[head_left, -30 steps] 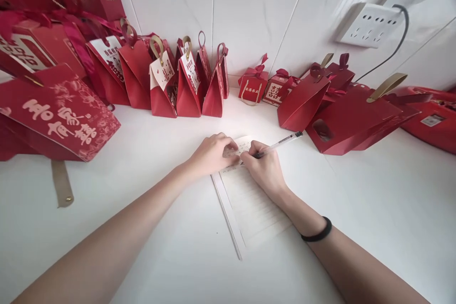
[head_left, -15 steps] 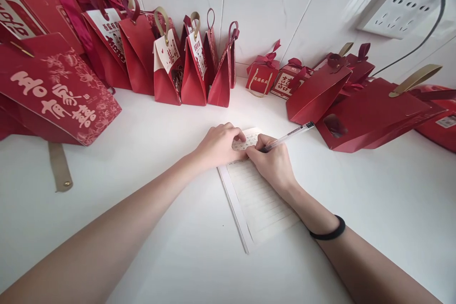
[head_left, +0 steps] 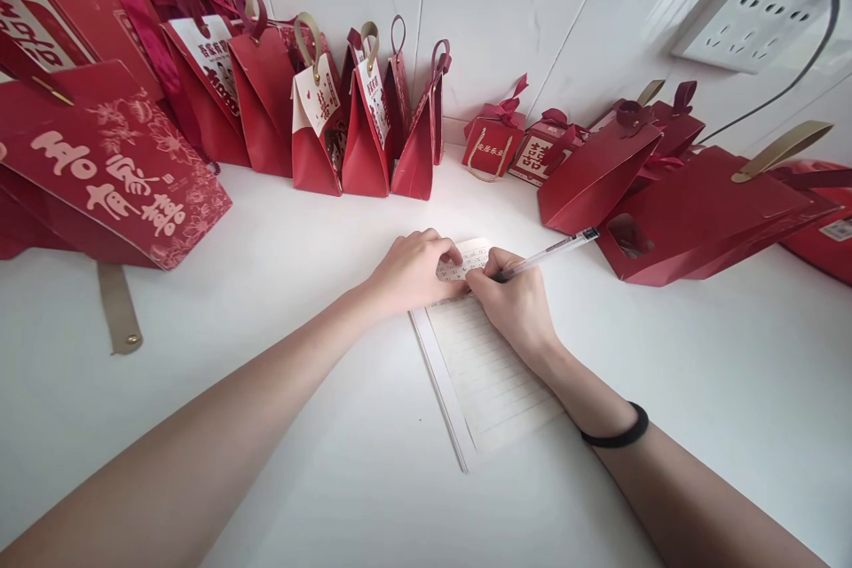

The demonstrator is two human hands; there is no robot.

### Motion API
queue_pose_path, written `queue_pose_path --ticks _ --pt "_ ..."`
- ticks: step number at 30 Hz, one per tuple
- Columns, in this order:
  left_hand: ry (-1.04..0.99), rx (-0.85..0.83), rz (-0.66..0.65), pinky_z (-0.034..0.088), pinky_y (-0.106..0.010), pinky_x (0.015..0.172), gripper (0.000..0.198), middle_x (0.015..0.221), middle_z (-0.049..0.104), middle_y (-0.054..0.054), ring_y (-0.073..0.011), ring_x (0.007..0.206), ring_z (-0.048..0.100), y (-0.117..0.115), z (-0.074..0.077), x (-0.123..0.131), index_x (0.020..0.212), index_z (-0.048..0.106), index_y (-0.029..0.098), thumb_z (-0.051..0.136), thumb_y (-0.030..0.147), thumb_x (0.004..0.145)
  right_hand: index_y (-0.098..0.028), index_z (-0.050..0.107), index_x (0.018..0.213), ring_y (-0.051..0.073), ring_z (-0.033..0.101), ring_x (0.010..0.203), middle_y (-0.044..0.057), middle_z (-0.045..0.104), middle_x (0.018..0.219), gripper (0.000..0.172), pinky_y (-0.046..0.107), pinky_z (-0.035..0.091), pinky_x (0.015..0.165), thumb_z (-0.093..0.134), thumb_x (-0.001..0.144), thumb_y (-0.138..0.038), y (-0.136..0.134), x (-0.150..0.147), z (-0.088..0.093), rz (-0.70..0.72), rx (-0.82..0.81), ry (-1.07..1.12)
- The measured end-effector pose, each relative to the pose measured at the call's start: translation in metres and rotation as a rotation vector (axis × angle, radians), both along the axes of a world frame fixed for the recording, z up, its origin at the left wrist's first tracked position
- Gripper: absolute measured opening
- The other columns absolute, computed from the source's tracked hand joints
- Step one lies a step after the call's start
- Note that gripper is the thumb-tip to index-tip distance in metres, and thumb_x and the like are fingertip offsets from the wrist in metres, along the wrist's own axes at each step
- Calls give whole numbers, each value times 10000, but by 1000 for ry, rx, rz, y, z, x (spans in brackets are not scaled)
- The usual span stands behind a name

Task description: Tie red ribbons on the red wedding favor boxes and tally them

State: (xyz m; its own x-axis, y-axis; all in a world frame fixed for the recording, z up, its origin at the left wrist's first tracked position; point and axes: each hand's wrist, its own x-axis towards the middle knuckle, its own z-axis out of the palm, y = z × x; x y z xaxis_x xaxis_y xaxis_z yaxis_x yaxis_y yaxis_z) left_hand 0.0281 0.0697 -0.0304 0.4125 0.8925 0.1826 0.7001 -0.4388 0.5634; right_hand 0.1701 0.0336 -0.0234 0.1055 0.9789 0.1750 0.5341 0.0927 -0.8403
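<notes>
A lined sheet of paper (head_left: 489,373) lies on the white table (head_left: 299,284), with handwriting at its top. My right hand (head_left: 516,302) is closed around a clear pen (head_left: 552,250), its tip down on the written lines. My left hand (head_left: 413,271) rests with curled fingers on the paper's top left corner, pressing it flat. A black band (head_left: 616,437) circles my right wrist.
Red gift bags (head_left: 352,124) and boxes (head_left: 493,146) line the wall from left to right. A large red bag (head_left: 113,177) lies at the left, another large one (head_left: 706,213) at the right. A white power strip (head_left: 745,18) hangs on the wall.
The view has shifted slightly down and right over the second. Both hands stay on the paper's top; the pen has edged a little along the line.
</notes>
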Motion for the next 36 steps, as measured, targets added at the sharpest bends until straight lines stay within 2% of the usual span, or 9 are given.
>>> queue_pose_path --ticks 20,25,29,31,36 --pt "-5 -18 7 408 -361 900 263 948 574 -16 -195 921 564 -2 1 1 873 627 218 641 385 670 -194 233 504 73 188 485 -76 204 480 279 205 169 413 474 622 -117 -1 1 -1 32 -7 -21" --pt "8 -35 7 406 -367 886 284 964 573 -19 -206 932 553 -3 4 1 890 626 218 649 397 670 -191 272 501 67 230 472 -77 244 477 275 190 209 405 495 645 -119 -1 0 2 -49 31 91" --pt "15 -28 2 410 -363 872 294 939 582 -18 -211 921 559 -4 7 0 881 629 213 664 403 660 -203 331 582 61 304 410 -85 341 476 277 185 265 390 535 756 -269 4 9 7 -109 125 315" --pt "15 -16 1 416 -362 864 287 942 590 -24 -218 926 561 -5 7 -1 879 632 206 661 396 666 -213 368 645 66 337 376 -87 391 489 283 186 276 364 566 766 -376 9 19 9 -111 150 352" --pt "-25 14 -18 425 -334 866 172 927 610 -26 -186 903 576 -8 2 -5 867 632 196 587 270 719 -210 472 768 68 432 351 -41 520 687 291 213 350 377 615 700 -454 24 50 8 -235 170 99"
